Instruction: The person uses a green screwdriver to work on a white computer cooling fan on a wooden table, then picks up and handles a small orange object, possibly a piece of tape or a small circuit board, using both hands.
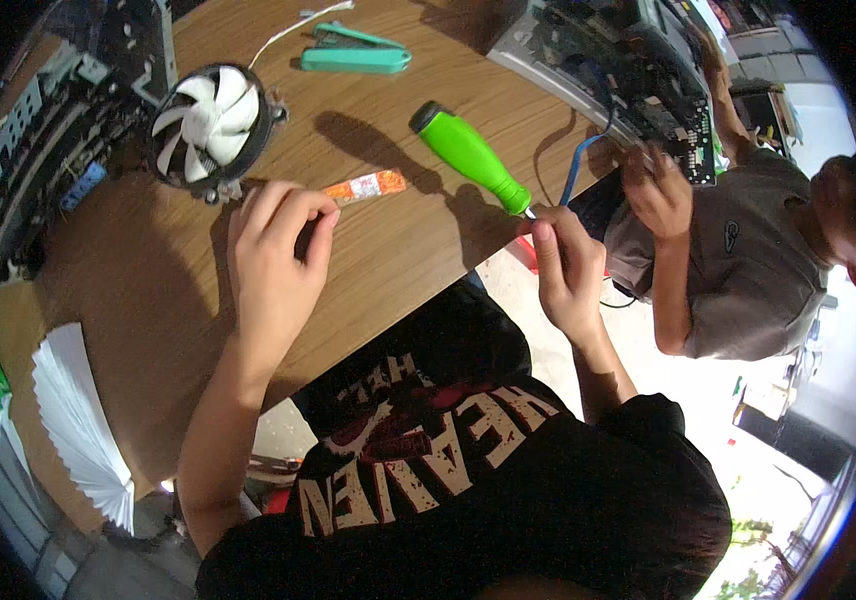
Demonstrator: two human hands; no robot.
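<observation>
A screwdriver (pixel 476 158) with a bright green handle and black end is in my right hand (pixel 570 268). Thumb and fingers pinch its metal shaft, and the handle points up and left over the table edge. My left hand (pixel 283 240) is above the table with fingers curled and the thumb and index tips close together; whatever they might hold is hidden. Just beyond those fingers lies a small orange and white packet (pixel 368 187). Left of it stands a cooling fan (pixel 210 125) with white blades and a black frame, its white cable running up and right.
A teal stapler-like tool (pixel 356 60) lies at the far side of the wooden table (pixel 378 280). Computer cases stand at left (pixel 38 170) and far right (pixel 578 60). A pleated white paper (pixel 83 420) is at lower left. At right, a co-worker's hand (pixel 658 190) is near a circuit board (pixel 693 145) and a blue cable (pixel 576 165).
</observation>
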